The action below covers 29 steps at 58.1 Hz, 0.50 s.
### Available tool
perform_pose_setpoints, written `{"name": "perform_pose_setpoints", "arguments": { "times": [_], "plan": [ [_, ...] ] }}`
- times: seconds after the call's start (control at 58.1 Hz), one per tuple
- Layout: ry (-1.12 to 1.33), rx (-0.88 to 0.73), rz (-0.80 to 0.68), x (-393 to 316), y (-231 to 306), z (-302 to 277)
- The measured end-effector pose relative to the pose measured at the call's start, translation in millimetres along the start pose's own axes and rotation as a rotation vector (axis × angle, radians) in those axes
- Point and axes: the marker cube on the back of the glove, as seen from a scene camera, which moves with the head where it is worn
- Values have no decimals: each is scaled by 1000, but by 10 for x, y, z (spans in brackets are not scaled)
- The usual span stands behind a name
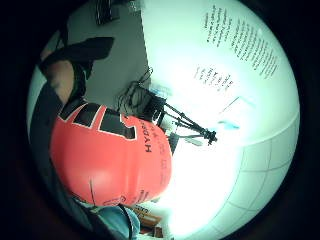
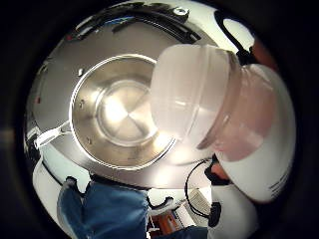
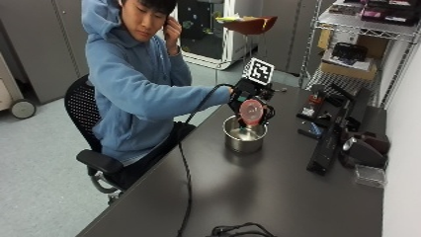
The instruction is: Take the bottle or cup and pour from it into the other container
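A: Right hand (image 3: 244, 95) curled round red bottle (image 3: 251, 109), tipped mouth-down over steel pot (image 3: 244, 134) near tabletop's middle, toward person's edge.

B: Judged light, stiff, smooth plastic; possibly slippery. Best gripped round the body, clear of the pale cap (image 2: 192, 97).

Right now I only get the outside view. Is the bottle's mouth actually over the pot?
Observer: Yes. The thumb side palm view shows the bottle's pale top end over the pot's opening, close to one side of the rim.
Operator: Anything in the pot yet?
Observer: Its steel bottom looks bare and shiny. I can make out no liquid.
Operator: Is a stream coming out?
Observer: None visible. The top looks like a cloudy cap, and I cannot tell whether it is open.
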Motion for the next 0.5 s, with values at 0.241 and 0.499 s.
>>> {"name": "perform_pose_setpoints", "arguments": {
  "times": [0.241, 0.499],
  "plan": [
    [136, -13, -94, 59, 42, 109],
    [138, -40, -87, -1, 14, 110]
  ]
}}
